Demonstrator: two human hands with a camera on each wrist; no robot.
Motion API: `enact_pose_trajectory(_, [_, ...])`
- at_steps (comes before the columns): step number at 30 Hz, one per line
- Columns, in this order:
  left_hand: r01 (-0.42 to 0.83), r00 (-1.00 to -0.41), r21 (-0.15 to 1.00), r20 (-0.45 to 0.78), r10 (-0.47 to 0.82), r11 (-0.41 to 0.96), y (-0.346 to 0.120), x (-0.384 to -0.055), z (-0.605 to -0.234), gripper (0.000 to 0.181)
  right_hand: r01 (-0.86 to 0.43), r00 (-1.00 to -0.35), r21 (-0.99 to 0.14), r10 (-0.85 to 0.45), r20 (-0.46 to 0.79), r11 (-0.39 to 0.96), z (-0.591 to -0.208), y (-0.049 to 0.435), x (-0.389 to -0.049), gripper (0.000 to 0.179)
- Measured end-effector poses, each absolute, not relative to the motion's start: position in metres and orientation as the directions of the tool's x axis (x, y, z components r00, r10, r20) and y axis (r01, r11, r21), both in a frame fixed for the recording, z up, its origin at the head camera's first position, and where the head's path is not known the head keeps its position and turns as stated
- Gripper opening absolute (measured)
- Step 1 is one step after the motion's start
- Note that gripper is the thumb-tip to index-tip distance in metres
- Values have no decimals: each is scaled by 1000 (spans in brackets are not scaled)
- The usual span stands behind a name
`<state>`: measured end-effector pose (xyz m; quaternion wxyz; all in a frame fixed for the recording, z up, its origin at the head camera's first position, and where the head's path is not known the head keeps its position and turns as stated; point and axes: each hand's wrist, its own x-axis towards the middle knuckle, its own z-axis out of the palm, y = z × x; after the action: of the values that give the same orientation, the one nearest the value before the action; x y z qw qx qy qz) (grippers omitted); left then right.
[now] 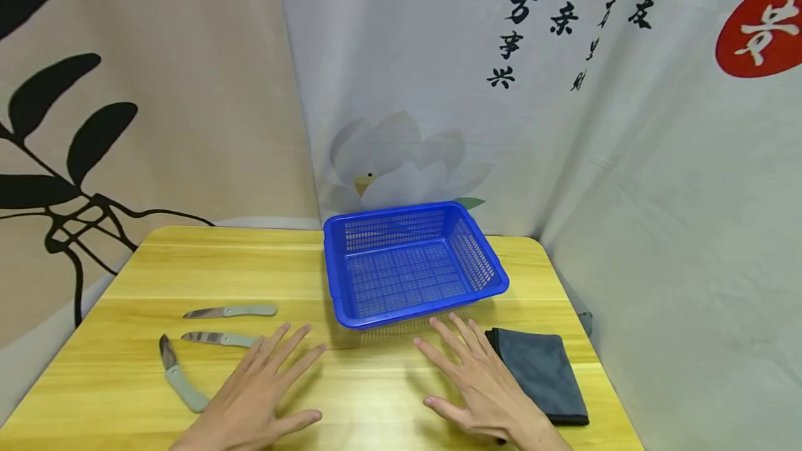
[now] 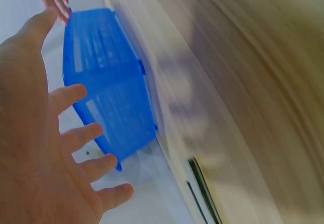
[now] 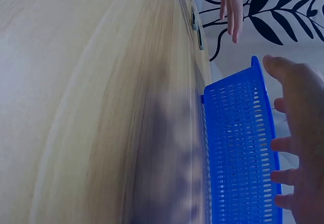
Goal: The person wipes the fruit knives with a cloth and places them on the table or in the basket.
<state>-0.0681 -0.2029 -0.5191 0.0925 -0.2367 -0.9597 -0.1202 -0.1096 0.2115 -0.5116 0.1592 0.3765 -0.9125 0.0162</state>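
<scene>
In the head view my left hand is spread palm down over the table's front, fingers straight, holding nothing. Just beyond its fingers lies a folding knife with a pale handle, its handle end hidden by the hand. A second knife lies farther back, and a third knife, bent at its hinge, is left of the hand. My right hand, also spread and holding nothing, is in front of a blue plastic basket. Beside it lies a folded dark grey cloth, partly covered by the hand.
The wooden table has rounded back corners. Behind it hangs a printed cloth backdrop with leaves, a flower and lettering. The basket stands at the back, close to the backdrop.
</scene>
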Motion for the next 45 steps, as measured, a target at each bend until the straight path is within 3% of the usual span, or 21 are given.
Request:
enact_pose_trajectory(5, [385, -916, 215, 210, 342, 898, -222, -65, -522, 88, -680, -685, 68, -665, 297, 730, -512, 216, -107, 99])
enact_pose_trajectory(11, [275, -950, 208, 208, 232, 939, -253, -62, -527, 88, -674, -662, 100, -659, 358, 732, -516, 224, -105, 100])
enact_pose_trajectory(19, [228, -921, 196, 360, 147, 954, -289, -59, -543, 92, -662, -676, 77, -638, 369, 746, -522, 232, -102, 96])
enact_pose_trajectory(23, [131, -961, 256, 268, 60, 958, -301, -58, -547, 91, -656, -675, 83, -632, 380, 750, -523, 237, -101, 87])
enact_pose_trajectory(28, [-45, -997, 315, 50, -64, 948, -312, -61, -545, 95, -646, -693, 64, -619, 370, 761, -524, 241, -100, 83])
enact_pose_trajectory(35, [-272, -954, 288, -204, -218, 918, -322, -63, -542, 116, -618, -723, 57, -596, 349, 784, -528, 247, -98, 87])
enact_pose_trajectory(45, [-353, -926, 326, -253, -279, 877, -327, -61, -542, 73, -578, -758, 50, -558, 338, 815, -530, 259, -93, 89])
